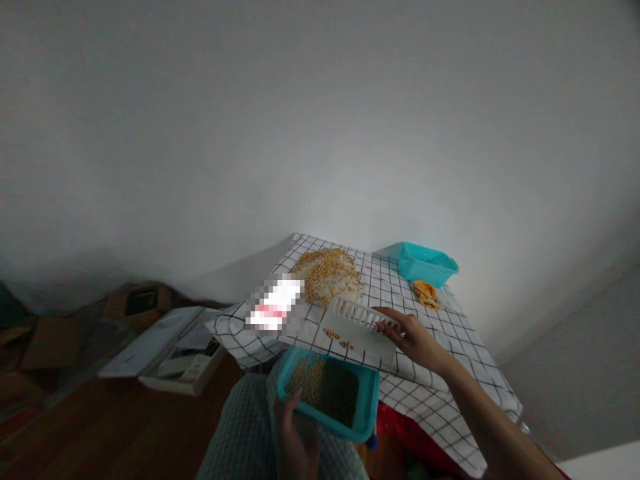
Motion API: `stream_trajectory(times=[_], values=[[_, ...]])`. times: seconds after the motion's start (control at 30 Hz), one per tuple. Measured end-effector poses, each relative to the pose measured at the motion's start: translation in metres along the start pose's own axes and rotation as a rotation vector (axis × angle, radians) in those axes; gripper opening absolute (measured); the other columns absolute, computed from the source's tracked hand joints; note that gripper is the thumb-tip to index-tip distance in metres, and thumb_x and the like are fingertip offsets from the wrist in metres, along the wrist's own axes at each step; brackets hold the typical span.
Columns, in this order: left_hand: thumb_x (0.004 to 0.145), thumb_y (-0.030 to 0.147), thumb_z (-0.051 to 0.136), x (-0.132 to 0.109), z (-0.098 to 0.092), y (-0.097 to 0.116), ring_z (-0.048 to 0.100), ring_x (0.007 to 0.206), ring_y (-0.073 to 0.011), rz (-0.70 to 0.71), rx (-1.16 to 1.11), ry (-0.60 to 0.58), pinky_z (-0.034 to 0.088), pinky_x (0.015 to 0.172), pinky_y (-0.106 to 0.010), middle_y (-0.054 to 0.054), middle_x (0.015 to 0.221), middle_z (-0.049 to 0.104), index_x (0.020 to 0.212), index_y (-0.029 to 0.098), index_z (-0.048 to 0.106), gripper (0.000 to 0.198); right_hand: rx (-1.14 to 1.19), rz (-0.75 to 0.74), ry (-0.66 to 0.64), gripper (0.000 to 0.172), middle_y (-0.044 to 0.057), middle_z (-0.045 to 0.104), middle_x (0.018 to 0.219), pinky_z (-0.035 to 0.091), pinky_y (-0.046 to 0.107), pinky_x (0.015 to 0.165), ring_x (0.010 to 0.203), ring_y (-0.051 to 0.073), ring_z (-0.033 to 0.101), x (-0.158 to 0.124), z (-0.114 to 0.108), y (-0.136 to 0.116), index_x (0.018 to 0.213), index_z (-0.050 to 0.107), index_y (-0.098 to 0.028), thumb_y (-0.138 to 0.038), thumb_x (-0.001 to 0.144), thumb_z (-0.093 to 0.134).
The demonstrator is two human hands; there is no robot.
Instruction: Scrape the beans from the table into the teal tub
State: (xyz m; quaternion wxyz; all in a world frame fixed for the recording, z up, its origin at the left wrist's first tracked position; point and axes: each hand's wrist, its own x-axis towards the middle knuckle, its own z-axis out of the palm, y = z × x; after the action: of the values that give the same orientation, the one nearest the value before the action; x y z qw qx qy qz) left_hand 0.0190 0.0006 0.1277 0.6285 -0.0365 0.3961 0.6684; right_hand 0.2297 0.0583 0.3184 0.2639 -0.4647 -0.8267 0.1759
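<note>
Head view: my right hand (415,340) gripped a white scoop (361,328) at the table's (450,333) near edge, left hand (295,437) clasping the teal tub (327,393); tilting risked spilling beans (341,343).

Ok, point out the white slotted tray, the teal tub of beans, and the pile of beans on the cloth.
white slotted tray (361,331), head view, its flat middle.
teal tub (369,400), head view, right rim.
pile of beans (330,275), head view, centre of the heap.
</note>
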Motion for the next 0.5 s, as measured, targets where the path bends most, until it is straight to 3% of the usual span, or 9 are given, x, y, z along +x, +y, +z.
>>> stream_trajectory(times=[0.23,0.4,0.5], values=[[0.067,0.036,0.068,-0.001,0.004,0.0,0.062,0.101,-0.0215,-0.022,-0.046,-0.005,0.048,0.086,-0.036,0.003,0.099,0.07,0.096,0.034,0.064,0.03,0.067,-0.021,-0.043,0.037,0.005,0.071,0.101,0.051,0.026,0.064,0.076,0.017,0.065,-0.007,-0.001,-0.005,0.131,0.051,-0.027,-0.037,0.098,0.041],[0.067,0.038,0.067,-0.004,0.003,0.002,0.061,0.102,-0.0229,-0.013,-0.027,0.016,0.045,0.094,-0.04,0.004,0.093,0.07,0.091,0.036,0.064,0.024,0.112,-0.032,-0.147,0.035,0.005,0.068,0.114,0.053,0.026,0.067,0.085,0.018,0.066,-0.015,-0.007,-0.004,0.128,0.055,-0.028,-0.037,0.097,0.042],[0.069,0.04,0.065,-0.001,0.0,0.001,0.062,0.103,-0.0235,-0.005,0.011,-0.022,0.048,0.092,-0.04,0.003,0.096,0.069,0.094,0.035,0.063,0.025,0.099,-0.004,-0.097,0.035,0.006,0.07,0.108,0.053,0.028,0.067,0.083,0.019,0.066,-0.017,-0.013,0.004,0.128,0.055,-0.027,-0.038,0.096,0.045]])
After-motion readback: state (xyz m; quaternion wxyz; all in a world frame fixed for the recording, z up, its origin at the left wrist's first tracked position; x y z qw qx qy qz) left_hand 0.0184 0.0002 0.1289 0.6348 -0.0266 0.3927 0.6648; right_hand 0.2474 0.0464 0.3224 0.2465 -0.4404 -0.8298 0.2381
